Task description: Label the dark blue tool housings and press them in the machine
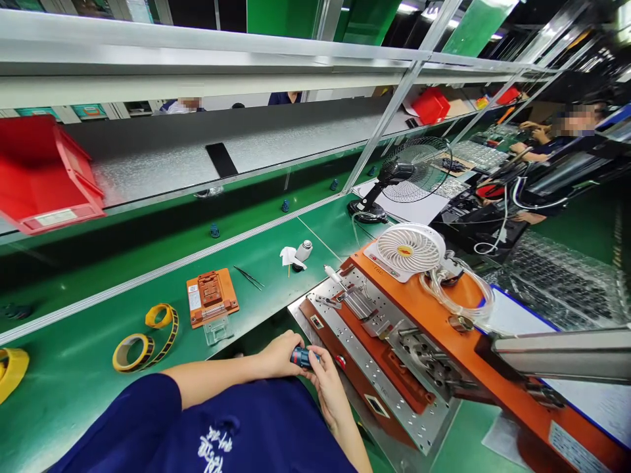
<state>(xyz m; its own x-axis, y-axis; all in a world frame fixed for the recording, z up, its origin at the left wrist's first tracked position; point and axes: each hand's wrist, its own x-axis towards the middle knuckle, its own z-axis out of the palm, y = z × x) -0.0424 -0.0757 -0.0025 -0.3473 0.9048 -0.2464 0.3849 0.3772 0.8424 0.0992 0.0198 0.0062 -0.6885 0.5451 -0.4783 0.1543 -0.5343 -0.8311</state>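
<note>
Close to my body, at the bench's front edge, I hold a small dark blue cylindrical part with a red mark (pixel 300 357) in both hands. My left hand (pixel 280 355) is closed round its left end, thumb on top. My right hand (pixel 326 381) grips its right end between thumb and fingers. The undersides of the fingers are hidden. Just right of my hands is a metal and orange press fixture (pixel 365 368) with a red button (pixel 340 360). An orange jig (pixel 211 297) with a clear flap lies on the bench to the left.
Tweezers (pixel 249 277), a small bottle (pixel 304 249) and yellow tape rolls (pixel 132 353) lie on the green bench. Several dark blue parts (pixel 214 230) stand on the belt behind. A white fan (pixel 410 248) sits on the fixture; a black fan (pixel 394 172) stands beyond. A co-worker (pixel 547 141) sits far right.
</note>
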